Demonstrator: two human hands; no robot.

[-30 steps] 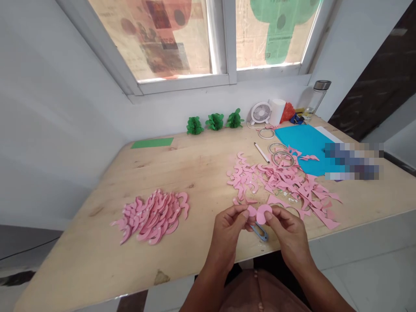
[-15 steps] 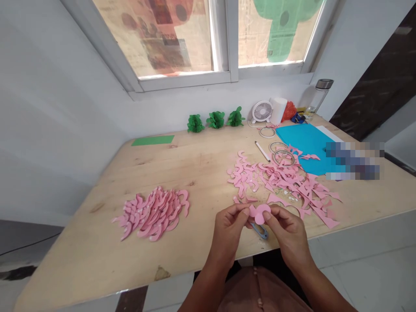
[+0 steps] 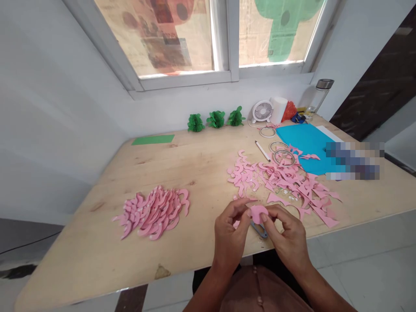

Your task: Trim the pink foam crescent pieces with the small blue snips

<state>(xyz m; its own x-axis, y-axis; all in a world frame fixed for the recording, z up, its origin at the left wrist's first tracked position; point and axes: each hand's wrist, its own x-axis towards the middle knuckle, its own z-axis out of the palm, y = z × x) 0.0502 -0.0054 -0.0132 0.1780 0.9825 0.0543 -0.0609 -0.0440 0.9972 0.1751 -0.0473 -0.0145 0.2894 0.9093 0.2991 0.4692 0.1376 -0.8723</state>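
Both my hands meet over the front edge of the wooden table (image 3: 97, 255). My left hand (image 3: 231, 234) and my right hand (image 3: 286, 236) pinch the same small pink paper cut-out (image 3: 257, 213) between thumbs and fingertips. The piece looks curled or folded over. Small blue snips (image 3: 259, 229) lie on the table just under my fingers. A neat heap of pink curved cut-outs (image 3: 152, 212) lies to the left of my hands. A loose spread of pink scraps (image 3: 282, 182) lies just beyond and to the right.
Blue paper sheet (image 3: 305, 141), metal rings (image 3: 281, 154) and a white pen (image 3: 261, 151) lie at the right back. A small white fan (image 3: 262, 111), bottle (image 3: 317, 96), three green paper ornaments (image 3: 215, 119) and a green paper strip (image 3: 152, 139) line the wall.
My hands have closed in on each other and the flat round pink piece now looks bent over between my fingers. My left thumb has shifted onto it.
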